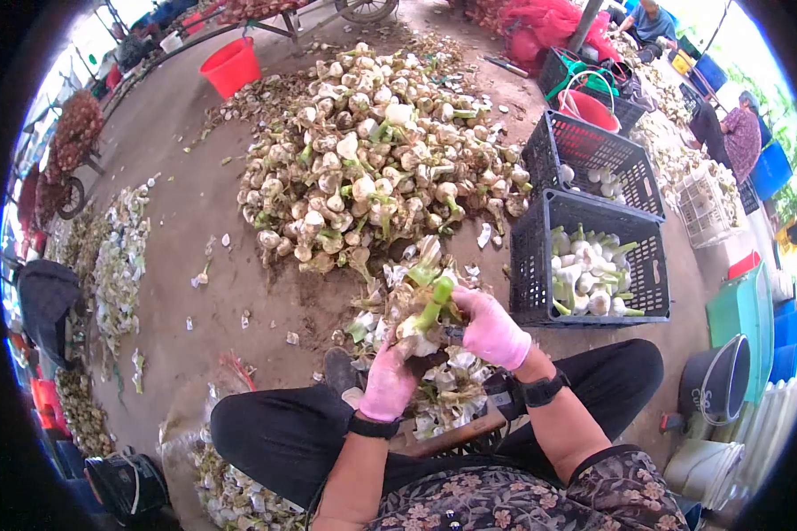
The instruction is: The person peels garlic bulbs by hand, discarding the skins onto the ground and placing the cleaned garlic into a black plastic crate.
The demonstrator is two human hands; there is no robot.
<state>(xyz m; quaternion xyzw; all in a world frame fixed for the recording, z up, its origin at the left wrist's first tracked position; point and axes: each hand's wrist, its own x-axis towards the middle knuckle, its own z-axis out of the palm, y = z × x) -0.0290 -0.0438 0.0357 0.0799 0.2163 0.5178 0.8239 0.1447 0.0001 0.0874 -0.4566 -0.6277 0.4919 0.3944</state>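
Observation:
In a pink glove, my left hand (390, 385) is closed round the lower side of a garlic bulb (419, 327), whose thick green stem points up and away. My right hand (494, 332), gloved too, has its thumb and fingers closed at the stem side of the same bulb. A small dark shape shows between the hands; I cannot make out what it is. Loose garlic skins (452, 389) lie below the hands, between my knees. Beyond them rises a big heap of untrimmed garlic (363, 168) with dirty outer skins and stems.
At right, a black crate (591, 320) holds cleaner garlic bulbs; a second crate (642, 159) behind it holds several more. A red bucket (591, 110) and another red bucket (231, 68) stand further off. Skins litter the floor (186, 283). Another person (742, 142) sits at far right.

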